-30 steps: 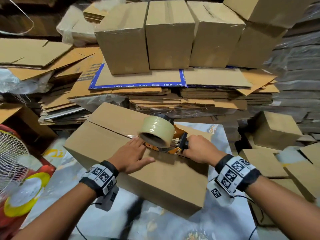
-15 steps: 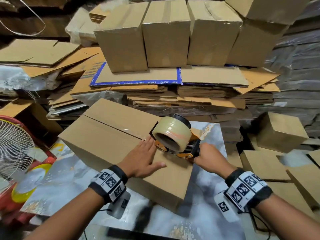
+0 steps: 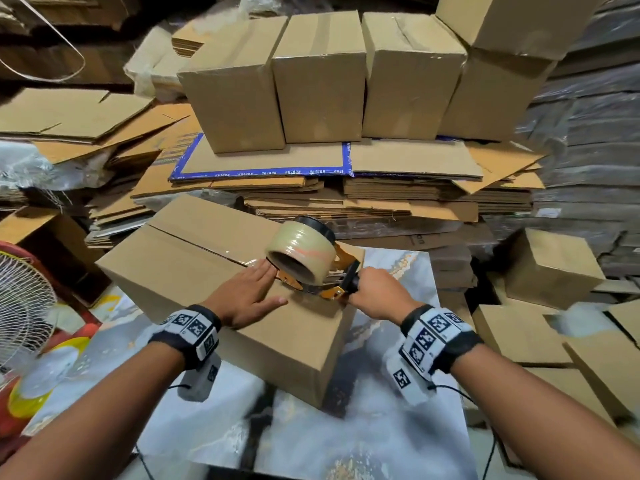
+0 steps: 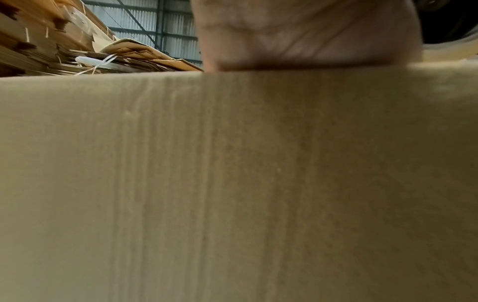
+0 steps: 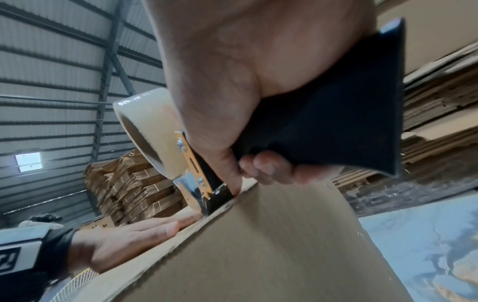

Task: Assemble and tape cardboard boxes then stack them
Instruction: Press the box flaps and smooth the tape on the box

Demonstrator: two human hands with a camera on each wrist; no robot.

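Grey corrugated metal walls [image 5: 51, 85] on steel framing, small bright square window [image 5: 27, 161], marbled grey-white floor sheet [image 3: 346, 445], white wire-caged fan [image 3: 20, 306] at left.

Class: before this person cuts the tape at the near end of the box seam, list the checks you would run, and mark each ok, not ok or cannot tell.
1. Left hand lies flat on the box, steadying it: ok.
2. Right hand grips the tape dispenser by its handle: ok.
3. Dispenser at the box's near right edge: ok.
4. Left fingers away from the blade: not ok, right beside the dispenser.
5. Tape laid smooth along the seam: cannot tell.
6. Flaps meet along the seam: ok.
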